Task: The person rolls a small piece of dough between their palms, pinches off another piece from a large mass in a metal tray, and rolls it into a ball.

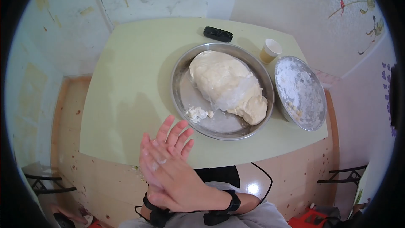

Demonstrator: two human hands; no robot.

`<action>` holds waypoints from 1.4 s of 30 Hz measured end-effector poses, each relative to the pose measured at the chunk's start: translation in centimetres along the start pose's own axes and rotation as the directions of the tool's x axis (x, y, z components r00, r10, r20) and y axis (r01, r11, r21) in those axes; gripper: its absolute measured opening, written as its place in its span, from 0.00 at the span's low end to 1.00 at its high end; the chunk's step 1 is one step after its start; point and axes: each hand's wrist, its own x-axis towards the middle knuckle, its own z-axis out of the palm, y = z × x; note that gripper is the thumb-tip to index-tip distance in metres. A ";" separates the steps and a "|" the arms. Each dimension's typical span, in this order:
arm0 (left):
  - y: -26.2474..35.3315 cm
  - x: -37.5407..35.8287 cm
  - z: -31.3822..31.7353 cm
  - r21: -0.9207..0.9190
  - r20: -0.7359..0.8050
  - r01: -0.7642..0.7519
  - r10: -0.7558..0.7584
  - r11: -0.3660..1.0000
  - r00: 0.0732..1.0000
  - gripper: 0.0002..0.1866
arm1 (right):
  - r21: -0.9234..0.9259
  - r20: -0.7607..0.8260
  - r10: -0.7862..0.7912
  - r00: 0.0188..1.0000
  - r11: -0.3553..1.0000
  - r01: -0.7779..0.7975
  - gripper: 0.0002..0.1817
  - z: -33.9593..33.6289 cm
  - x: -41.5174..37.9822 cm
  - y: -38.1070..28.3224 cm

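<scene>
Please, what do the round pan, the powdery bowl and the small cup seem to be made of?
Round pan: probably stainless steel, smooth, with a gleaming grey rim.
Bowl: likely metal too, its grey wall shiny under white powder.
Small cup: dull, without metallic gleam; paper or plastic, I cannot tell.

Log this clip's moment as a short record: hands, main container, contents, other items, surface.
Left hand: fingers spread, beneath the right; left hand
Right hand: laid across the left, white smudge on its fingers; right hand
Container: round metal pan on the table
Contents: large dough mass, clear film over part of it; white flour pile at the near left
Right of pan: flour-dusted metal bowl, cup
Beyond pan: black object, identity unclear
Surface: pale green table
</scene>
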 end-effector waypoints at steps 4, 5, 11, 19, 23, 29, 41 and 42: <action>-2.2 0.5 -1.6 -0.200 0.261 0.116 -0.061 0.973 0.963 0.39 | -0.021 0.033 -0.030 0.999 0.999 0.030 0.41 -0.5 0.7 -0.8; -2.6 0.0 -0.6 -0.200 0.262 0.117 -0.062 0.973 0.963 0.39 | -0.022 0.029 -0.047 0.998 0.999 0.048 0.42 -0.9 1.1 -0.7; -1.7 -1.5 2.4 -0.010 0.136 0.135 -0.132 0.991 0.982 0.40 | -0.144 -0.002 0.052 0.999 0.988 -0.052 0.39 -2.4 1.2 1.4; -0.5 0.4 -0.5 -0.018 0.039 -0.082 0.083 0.996 0.996 0.42 | -0.026 0.063 -0.043 0.997 0.999 0.045 0.44 -0.7 0.1 -1.1; -4.1 -0.1 -0.1 -0.053 0.203 0.136 -0.123 0.989 0.971 0.41 | 0.037 0.049 -0.026 0.998 0.999 0.024 0.41 -2.3 1.9 -0.5; -0.9 -0.9 3.4 -0.031 0.059 0.137 -0.135 0.990 0.989 0.41 | -0.178 -0.013 0.051 0.999 0.983 -0.053 0.43 -2.9 1.1 1.8; -2.6 -1.8 4.1 0.351 0.071 0.231 -0.272 0.907 0.960 0.42 | -0.121 -0.024 0.010 1.000 0.993 -0.013 0.44 -2.7 1.9 0.9; -2.3 -1.8 4.1 0.349 0.073 0.232 -0.273 0.908 0.959 0.42 | -0.124 -0.024 0.011 1.000 0.992 -0.014 0.44 -2.8 1.7 1.2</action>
